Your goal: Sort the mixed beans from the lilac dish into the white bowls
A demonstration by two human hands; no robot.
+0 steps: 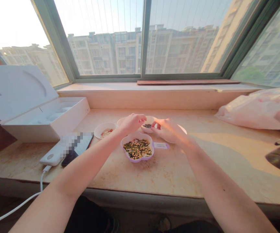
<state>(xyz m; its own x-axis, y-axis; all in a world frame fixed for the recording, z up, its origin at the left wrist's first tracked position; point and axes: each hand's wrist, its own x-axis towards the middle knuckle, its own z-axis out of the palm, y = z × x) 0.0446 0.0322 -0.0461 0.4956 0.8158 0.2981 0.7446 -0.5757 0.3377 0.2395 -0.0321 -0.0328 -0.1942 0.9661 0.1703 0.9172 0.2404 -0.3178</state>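
My left hand [135, 121] is over the left side of a small white bowl [146, 130] that holds dark seeds. Its fingers are bent with the tips close together, and anything between them is too small to make out. At the right rim of that bowl is my right hand [164, 128], thumb and fingers drawn into a pinch; what they hold is hidden. Nearer to me stands a purple-edged, flower-shaped bowl [141, 159] of mixed yellow, green and dark beans. A label [161, 145] sits on its purple handle.
White bowls stand around: one with pale and reddish pieces [97, 132], another [121, 121] behind my left forearm, a white dish [184, 129] behind my right hand. Left are a phone [69, 158], a white power bank [52, 156] and an open box [69, 117]. A plastic bag [261, 108] lies right.
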